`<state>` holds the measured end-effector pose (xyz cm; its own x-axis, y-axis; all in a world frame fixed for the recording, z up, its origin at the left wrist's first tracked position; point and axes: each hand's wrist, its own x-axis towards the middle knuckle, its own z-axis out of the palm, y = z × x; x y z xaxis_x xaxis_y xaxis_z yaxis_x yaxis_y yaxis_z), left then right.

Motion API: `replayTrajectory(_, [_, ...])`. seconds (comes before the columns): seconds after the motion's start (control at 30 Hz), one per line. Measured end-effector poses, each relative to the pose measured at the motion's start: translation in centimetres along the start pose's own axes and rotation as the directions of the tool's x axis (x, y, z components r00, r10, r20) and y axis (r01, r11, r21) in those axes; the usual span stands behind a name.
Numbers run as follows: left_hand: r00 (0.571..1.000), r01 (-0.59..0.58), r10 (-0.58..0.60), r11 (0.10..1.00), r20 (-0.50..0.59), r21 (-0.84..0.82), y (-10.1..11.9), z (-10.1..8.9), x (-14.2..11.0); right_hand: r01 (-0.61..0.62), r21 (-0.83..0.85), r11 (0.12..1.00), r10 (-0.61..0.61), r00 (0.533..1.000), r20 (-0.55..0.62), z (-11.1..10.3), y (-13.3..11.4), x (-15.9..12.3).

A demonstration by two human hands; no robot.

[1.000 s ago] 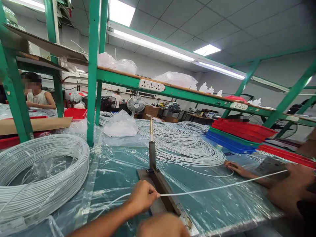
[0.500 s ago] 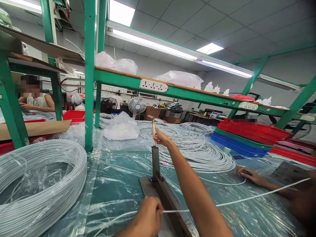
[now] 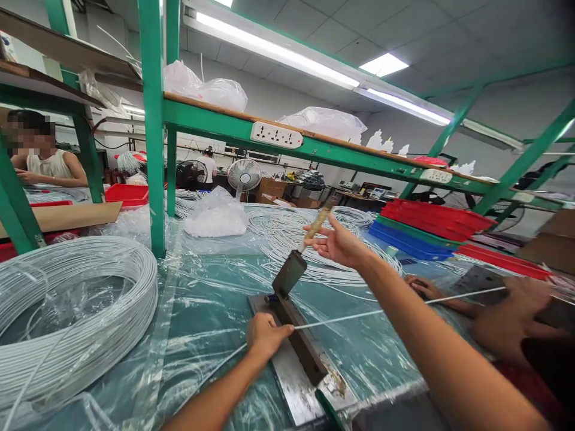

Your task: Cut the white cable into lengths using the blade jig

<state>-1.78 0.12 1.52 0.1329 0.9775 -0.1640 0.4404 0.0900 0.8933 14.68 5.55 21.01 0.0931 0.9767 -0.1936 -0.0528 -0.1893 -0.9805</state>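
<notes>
My left hand is closed in a pinch on a white cable, holding it against the metal base of a lever cutter on the table. The cable runs taut to the right, where another person's hand holds its far end. My right hand grips the cutter's wooden handle, which is tilted down toward the right with the dark blade arm part lowered. A second hand of that other person rests flat on the table.
A large coil of white cable lies at the left, and a spread coil behind the cutter. Stacked red and blue trays sit at the right. Green shelf posts stand at the back left. Another person sits far left.
My right hand has pulled the cutter handle from upright down toward the right. The left hand keeps pinching the cable at the cutter base. The view has shifted a little.
</notes>
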Motion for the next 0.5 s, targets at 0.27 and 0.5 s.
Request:
replayTrajectory(0.27, [0.999, 0.011, -0.008, 0.998, -0.048, 0.068, -0.5, 0.5, 0.0, -0.181, -0.079, 0.980, 0.178, 0.983, -0.038, -5.2, 6.9, -13.4])
replayTrajectory(0.5, [0.998, -0.024, 0.031, 0.993, -0.056, 0.118, 0.2, 0.2, -0.6, -0.277, -0.261, 0.925, 0.272, 0.961, -0.053, -5.1, 12.0, -16.2])
